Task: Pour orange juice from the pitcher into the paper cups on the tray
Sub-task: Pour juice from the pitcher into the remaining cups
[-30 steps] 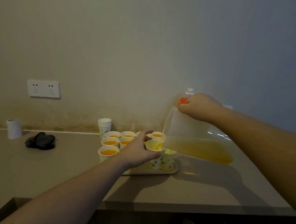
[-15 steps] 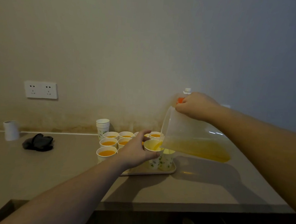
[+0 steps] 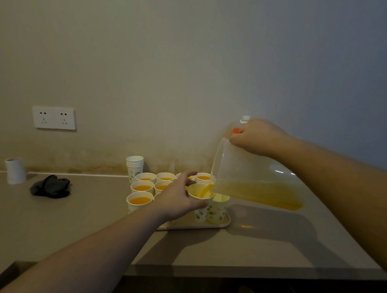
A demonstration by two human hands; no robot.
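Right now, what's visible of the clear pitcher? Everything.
The clear plastic pitcher looks translucent and smooth-walled, with orange juice pooled along its lower side. It is tipped steeply leftward above the counter, its lip over a white leaf-printed paper cup, juice running in. The right hand has its grip at the top; the handle itself is hidden. The left hand holds the cup, not the pitcher.

We find the tray (image 3: 219,224) on the countertop (image 3: 68,224), cups filling it — the filled cups (image 3: 139,200) to its left and rear, the cup being filled (image 3: 201,196) at front right. Behind the tray's left corner stands a stack of cups (image 3: 134,166); further left lie gloves (image 3: 50,186) and a roll (image 3: 15,170). The pitcher (image 3: 254,180) hangs right of the tray, its spout over that cup.
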